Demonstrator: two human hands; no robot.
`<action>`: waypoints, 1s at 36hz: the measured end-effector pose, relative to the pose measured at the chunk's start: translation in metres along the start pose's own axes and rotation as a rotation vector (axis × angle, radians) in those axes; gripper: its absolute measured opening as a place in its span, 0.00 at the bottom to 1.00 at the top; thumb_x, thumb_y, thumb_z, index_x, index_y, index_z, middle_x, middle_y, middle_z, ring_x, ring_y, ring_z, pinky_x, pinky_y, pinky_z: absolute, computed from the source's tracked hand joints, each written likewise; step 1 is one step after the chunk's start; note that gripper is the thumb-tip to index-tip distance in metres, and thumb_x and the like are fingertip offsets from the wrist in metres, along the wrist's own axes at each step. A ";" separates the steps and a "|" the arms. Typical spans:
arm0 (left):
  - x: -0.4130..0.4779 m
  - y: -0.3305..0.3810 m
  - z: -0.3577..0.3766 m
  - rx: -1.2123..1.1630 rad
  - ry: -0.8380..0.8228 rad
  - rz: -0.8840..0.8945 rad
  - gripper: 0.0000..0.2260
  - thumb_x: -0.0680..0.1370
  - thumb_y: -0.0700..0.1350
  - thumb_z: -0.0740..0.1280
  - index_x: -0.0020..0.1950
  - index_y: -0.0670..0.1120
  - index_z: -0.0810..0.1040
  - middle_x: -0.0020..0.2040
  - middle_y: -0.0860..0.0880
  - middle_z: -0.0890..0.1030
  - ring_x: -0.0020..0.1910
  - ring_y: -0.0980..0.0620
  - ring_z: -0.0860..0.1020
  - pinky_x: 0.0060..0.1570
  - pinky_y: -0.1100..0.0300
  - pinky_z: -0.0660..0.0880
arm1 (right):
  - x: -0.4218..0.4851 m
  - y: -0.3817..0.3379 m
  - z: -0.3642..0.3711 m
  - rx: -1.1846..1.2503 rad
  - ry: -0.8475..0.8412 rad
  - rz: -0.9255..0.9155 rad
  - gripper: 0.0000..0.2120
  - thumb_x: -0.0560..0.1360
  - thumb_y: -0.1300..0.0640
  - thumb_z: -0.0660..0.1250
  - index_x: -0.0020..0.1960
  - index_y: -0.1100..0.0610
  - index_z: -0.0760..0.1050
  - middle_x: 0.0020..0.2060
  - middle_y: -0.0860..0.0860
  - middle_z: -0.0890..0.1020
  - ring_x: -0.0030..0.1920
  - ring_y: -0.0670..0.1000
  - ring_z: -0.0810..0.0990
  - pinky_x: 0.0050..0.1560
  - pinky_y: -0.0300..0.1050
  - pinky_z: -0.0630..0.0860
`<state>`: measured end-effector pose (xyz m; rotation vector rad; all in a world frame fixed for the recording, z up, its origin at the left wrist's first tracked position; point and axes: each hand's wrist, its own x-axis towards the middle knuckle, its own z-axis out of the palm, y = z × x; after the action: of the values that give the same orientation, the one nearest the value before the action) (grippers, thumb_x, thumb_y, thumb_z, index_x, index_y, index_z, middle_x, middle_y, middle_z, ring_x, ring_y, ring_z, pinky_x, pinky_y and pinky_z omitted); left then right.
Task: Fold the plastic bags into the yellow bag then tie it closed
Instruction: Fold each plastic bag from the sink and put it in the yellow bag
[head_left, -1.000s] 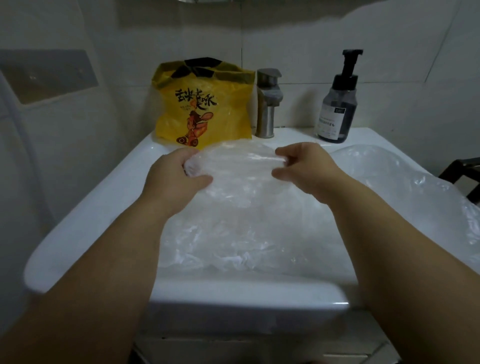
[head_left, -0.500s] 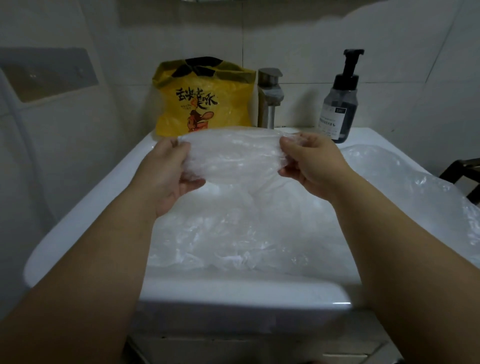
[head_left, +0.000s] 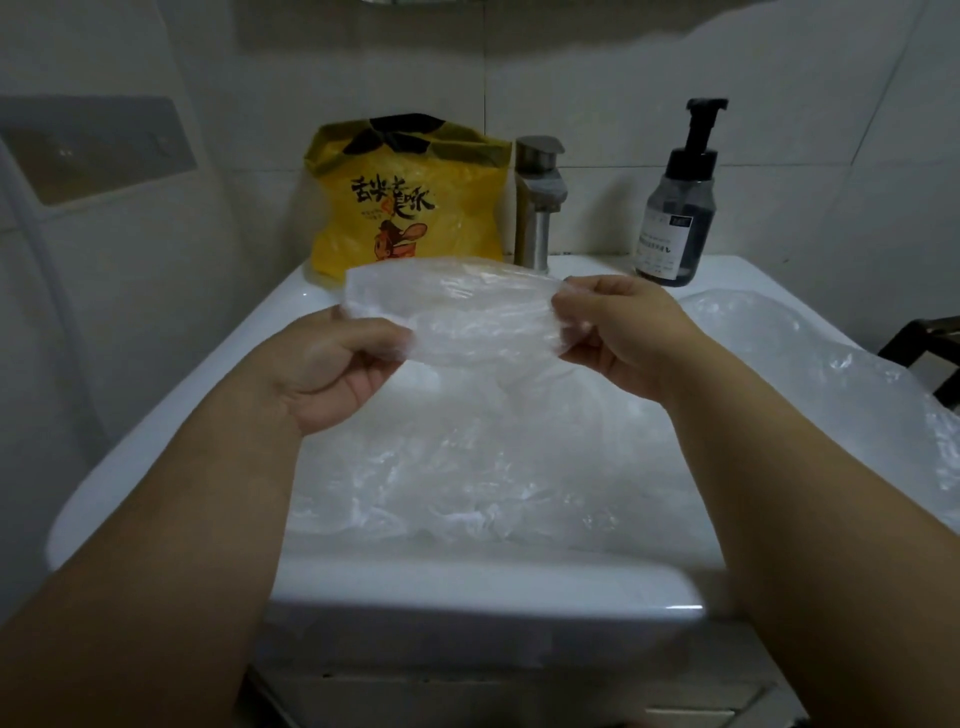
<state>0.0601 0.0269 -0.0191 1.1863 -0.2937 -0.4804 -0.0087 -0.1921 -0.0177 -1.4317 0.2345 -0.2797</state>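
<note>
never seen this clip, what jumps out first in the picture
Both hands hold a folded clear plastic bag up over the white sink, the left hand gripping one end and the right hand pinching the other. Behind it a bright yellow bag stands at the back of the sink, left of the steel tap. More crumpled clear plastic fills the basin below.

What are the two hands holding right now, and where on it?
Both grip one folded clear plastic bag: left hand at its left end, right hand at its right end.

white tiled wall (head_left: 623, 78) | white basin (head_left: 467, 587) — steel tap (head_left: 537, 208) | pump bottle (head_left: 675, 218) | dim light
</note>
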 end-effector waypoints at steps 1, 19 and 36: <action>0.002 0.000 -0.001 -0.055 0.032 0.023 0.13 0.76 0.27 0.59 0.46 0.41 0.80 0.36 0.49 0.84 0.36 0.57 0.83 0.36 0.69 0.78 | -0.001 -0.001 -0.001 -0.007 -0.027 0.023 0.06 0.75 0.66 0.67 0.52 0.60 0.76 0.40 0.56 0.78 0.36 0.50 0.77 0.37 0.42 0.80; 0.009 -0.028 0.028 0.110 -0.002 -0.032 0.12 0.70 0.42 0.75 0.48 0.36 0.80 0.44 0.40 0.82 0.41 0.48 0.82 0.39 0.61 0.80 | -0.017 0.018 0.050 -0.324 -0.249 -0.008 0.07 0.78 0.61 0.65 0.48 0.65 0.76 0.33 0.55 0.76 0.30 0.48 0.74 0.32 0.37 0.77; 0.007 -0.012 0.017 -0.185 -0.043 -0.020 0.21 0.81 0.48 0.57 0.72 0.41 0.69 0.65 0.40 0.78 0.63 0.41 0.77 0.59 0.47 0.76 | -0.025 0.008 0.049 -0.098 -0.322 0.171 0.04 0.78 0.59 0.66 0.49 0.60 0.74 0.39 0.56 0.78 0.31 0.47 0.74 0.31 0.36 0.76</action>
<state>0.0560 0.0060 -0.0242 1.0002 -0.2681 -0.5390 -0.0164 -0.1373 -0.0201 -1.5194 0.1067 0.1044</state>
